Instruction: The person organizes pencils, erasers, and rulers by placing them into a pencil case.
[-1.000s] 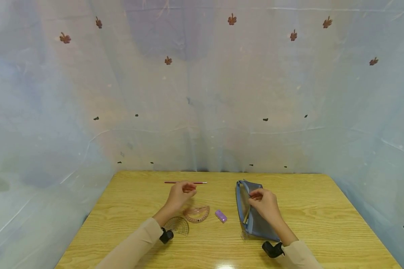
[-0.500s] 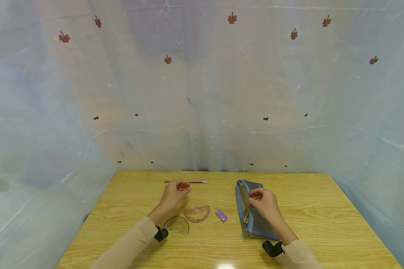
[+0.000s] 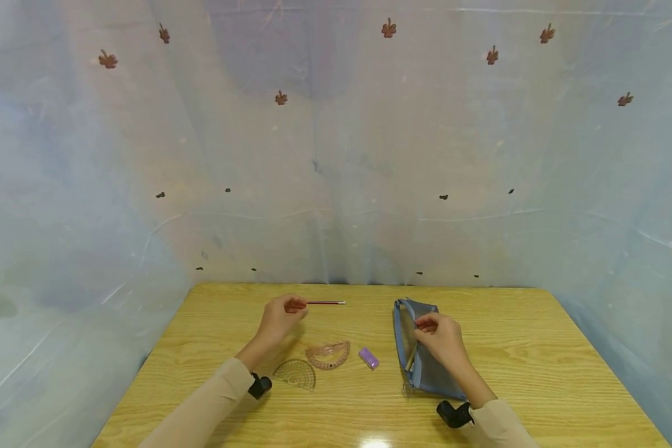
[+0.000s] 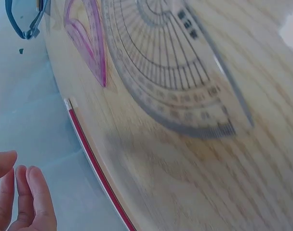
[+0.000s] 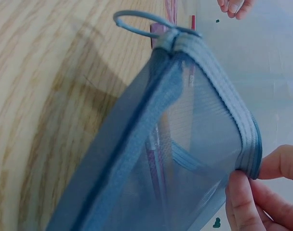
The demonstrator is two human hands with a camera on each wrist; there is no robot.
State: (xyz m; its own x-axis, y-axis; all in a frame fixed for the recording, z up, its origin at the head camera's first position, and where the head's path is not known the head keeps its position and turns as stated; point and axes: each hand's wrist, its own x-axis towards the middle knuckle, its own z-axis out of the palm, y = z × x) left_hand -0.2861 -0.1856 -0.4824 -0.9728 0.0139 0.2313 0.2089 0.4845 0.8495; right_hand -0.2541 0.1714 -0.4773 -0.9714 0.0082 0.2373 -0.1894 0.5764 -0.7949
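Note:
My right hand point(image 3: 441, 339) pinches the zipped edge of a blue mesh pencil case point(image 3: 438, 376), holding its mouth apart. In the right wrist view, thumb and fingers meet on the zip band point(image 5: 250, 144), and long thin items point(image 5: 158, 166) show through the mesh. My left hand point(image 3: 280, 316) hovers over the back left of the table, fingers loosely bent and nothing between them. Nearest to it is a red pencil point(image 3: 327, 303), partly hidden behind the hand in the head view. In the left wrist view the thumb stays apart from the fingers, beside the pencil point(image 4: 96, 166).
Between the hands lie a pink protractor point(image 3: 329, 366), a clear protractor point(image 3: 295, 375) and a purple eraser point(image 3: 369, 358). A ring loop point(image 3: 407, 390) hangs from the case's near end. Pale sheeting point(image 3: 336, 236) rises behind the wooden table point(image 3: 515, 336).
My left hand has drifted left and slightly back, from near the pencil's middle to its left end. The right hand keeps its pinch on the pencil case and has barely moved.

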